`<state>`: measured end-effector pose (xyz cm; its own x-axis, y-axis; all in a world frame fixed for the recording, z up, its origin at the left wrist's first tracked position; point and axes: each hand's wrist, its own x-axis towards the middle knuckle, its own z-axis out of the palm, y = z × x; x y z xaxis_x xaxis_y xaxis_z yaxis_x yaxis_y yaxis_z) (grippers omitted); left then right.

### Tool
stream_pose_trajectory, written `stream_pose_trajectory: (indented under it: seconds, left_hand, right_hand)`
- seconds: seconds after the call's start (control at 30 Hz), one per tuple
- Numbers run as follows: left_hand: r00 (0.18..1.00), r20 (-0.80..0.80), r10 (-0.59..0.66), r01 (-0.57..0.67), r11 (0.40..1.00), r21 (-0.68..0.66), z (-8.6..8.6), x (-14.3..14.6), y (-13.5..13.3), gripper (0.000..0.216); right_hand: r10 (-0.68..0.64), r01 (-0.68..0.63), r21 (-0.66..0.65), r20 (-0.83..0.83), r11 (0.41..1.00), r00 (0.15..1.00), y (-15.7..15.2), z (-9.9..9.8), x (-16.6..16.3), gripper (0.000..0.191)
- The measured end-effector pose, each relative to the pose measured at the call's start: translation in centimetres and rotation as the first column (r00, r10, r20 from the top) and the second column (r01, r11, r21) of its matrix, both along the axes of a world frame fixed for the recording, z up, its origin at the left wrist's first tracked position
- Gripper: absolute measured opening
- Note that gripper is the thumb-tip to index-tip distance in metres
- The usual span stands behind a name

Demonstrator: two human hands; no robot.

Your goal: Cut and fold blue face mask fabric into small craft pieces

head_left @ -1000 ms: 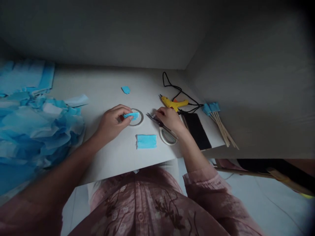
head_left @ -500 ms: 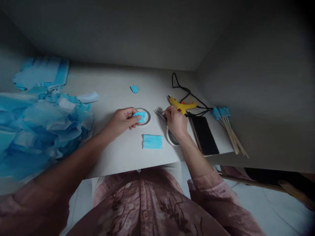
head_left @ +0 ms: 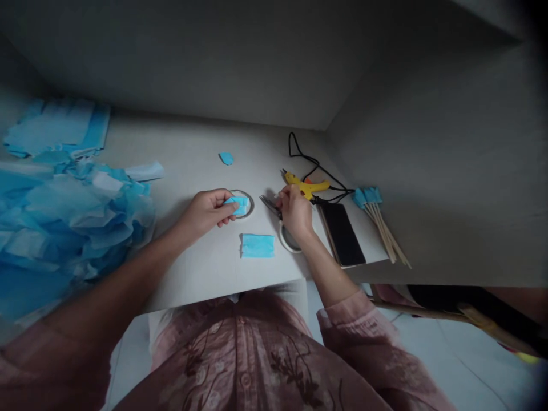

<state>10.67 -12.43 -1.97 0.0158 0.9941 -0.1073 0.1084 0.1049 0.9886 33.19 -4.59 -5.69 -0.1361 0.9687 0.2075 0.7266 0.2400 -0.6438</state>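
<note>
My left hand (head_left: 208,211) pinches a small folded piece of blue cloth-like material (head_left: 240,205) between thumb and fingers. Under it on the table lies a ring (head_left: 252,206) like a roll of tape. My right hand (head_left: 295,211) has its fingertips closed on a small whitish bit (head_left: 278,196), too small to name. Just beside and below those fingers are scissors (head_left: 269,204), blades pointing left and their handles partly hidden. A white tape roll (head_left: 286,244) sits under my right wrist. Nearer me lies a flat blue rectangle (head_left: 257,246).
A large heap of blue and white sheets (head_left: 72,222) covers the left side, with a neater stack (head_left: 55,128) behind. A yellow glue gun (head_left: 314,187), its black cord (head_left: 302,153), a phone (head_left: 342,234) and blue-tipped sticks (head_left: 381,222) lie right. A blue scrap (head_left: 226,158) lies farther back.
The view has shifted slightly, so everything on the table appears farther left. Both hands keep nearly the same pose and hold.
</note>
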Motion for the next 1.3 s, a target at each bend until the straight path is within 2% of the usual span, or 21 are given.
stream_pose_trajectory:
  seconds: [0.07,0.13,0.2,0.3,0.4,0.5,0.57,0.97,1.07,1.17,1.3]
  left_hand:
    - [1.0,-0.002,-0.017,0.017,1.0,-0.008,-0.2,-0.1,0.1,0.021]
    - [0.999,-0.005,-0.043,0.043,0.999,-0.014,-0.3,-0.1,0.1,0.023]
    - [0.998,-0.01,-0.066,0.066,0.998,-0.017,-0.2,-0.1,0.1,0.024]
    - [0.996,-0.018,-0.092,0.092,0.996,-0.008,0.0,-0.1,0.1,0.022]
    - [0.994,-0.039,-0.105,0.105,0.994,0.004,0.2,0.1,0.0,0.018]
    - [0.994,-0.058,-0.094,0.095,0.995,0.013,0.2,0.1,0.0,0.014]
    - [0.994,-0.062,-0.089,0.09,0.996,0.023,0.2,0.1,0.0,0.012]
    - [0.988,-0.096,-0.123,0.127,0.991,0.047,0.0,0.2,0.0,0.011]
    - [0.988,-0.071,-0.139,0.142,0.989,0.047,0.1,0.1,0.0,0.015]
    - [0.988,0.029,-0.155,0.154,0.987,0.036,0.2,0.1,0.0,0.023]
    - [0.982,0.089,-0.166,0.163,0.986,0.048,0.2,0.4,-0.1,0.024]
  right_hand:
    - [0.131,-0.135,-0.007,-0.187,0.991,0.974,-0.5,0.5,-0.1,0.013]
    - [0.25,-0.275,-0.012,-0.378,0.961,0.891,-1.6,1.5,-0.5,0.021]
    - [0.344,-0.384,-0.006,-0.433,0.923,0.834,-2.9,2.8,-1.0,0.027]
    - [0.506,-0.509,0.056,-0.25,0.859,0.826,-4.3,4.6,-1.6,0.025]
    - [0.597,-0.589,0.132,-0.033,0.797,0.801,-4.6,5.6,-1.9,0.016]
    - [0.649,-0.646,0.179,0.046,0.742,0.759,-4.2,5.6,-2.0,0.01]
    - [0.664,-0.659,0.196,0.052,0.726,0.746,-4.0,5.4,-2.1,0.009]
    - [0.568,-0.566,0.056,-0.02,0.822,0.823,-3.8,4.6,-2.8,0.008]
    - [0.501,-0.499,0.051,-0.093,0.865,0.86,-4.0,4.3,-3.1,0.01]
    - [0.423,-0.417,0.073,-0.192,0.906,0.885,-4.5,4.1,-3.5,0.01]
    - [0.335,-0.327,0.082,-0.338,0.941,0.879,-5.0,3.8,-4.0,0.014]
